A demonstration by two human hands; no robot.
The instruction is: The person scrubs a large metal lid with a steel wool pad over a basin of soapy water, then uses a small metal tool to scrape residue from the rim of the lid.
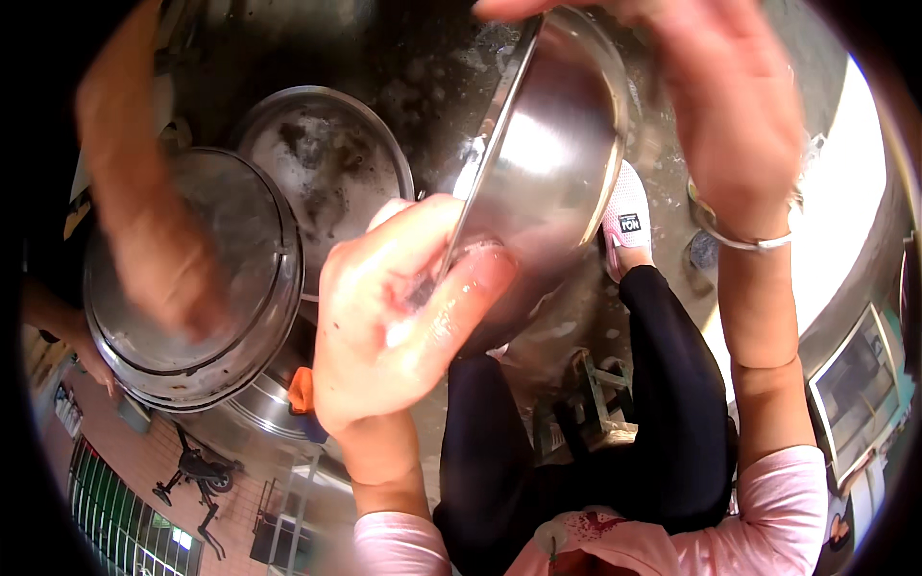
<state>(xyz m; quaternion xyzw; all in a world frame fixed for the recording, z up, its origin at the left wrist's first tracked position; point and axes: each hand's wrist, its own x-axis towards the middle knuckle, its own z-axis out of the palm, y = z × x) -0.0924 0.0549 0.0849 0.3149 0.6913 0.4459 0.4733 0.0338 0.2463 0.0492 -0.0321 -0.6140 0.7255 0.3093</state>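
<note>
While the left hand (394,317) held the near end of the bowl (562,144) in a narrow grip, thumb flat on the wall and fingers behind the rim, the bowl stood tipped on its side, up off the floor (432,82). Its rim showed nearly edge-on, the long line slanting from near left to far right, and its shiny wall bulged to the right; the opening appeared to face left.

The right hand (735,106), blurred, arched over the bowl's far end with fingers cut off by the upper edge; how wide they stood, or whether they touched, could not be told. Its forearm came up well to the bowl's right, a bracelet (759,246) at the wrist, leaving a gap between. The left forearm rose from the bowl's near left, its wrist bent toward the rim.

Left of the bowl, a strip of wet floor lay before the round pan (317,144). Farther left sat the pot (192,259), a co-worker's hand (182,298) blurred above its top. An orange cloth (301,391) hung to the bowl's near left. Just right of the bowl, a pink shoe (629,216) showed close by its wall, narrowing the room there.
</note>
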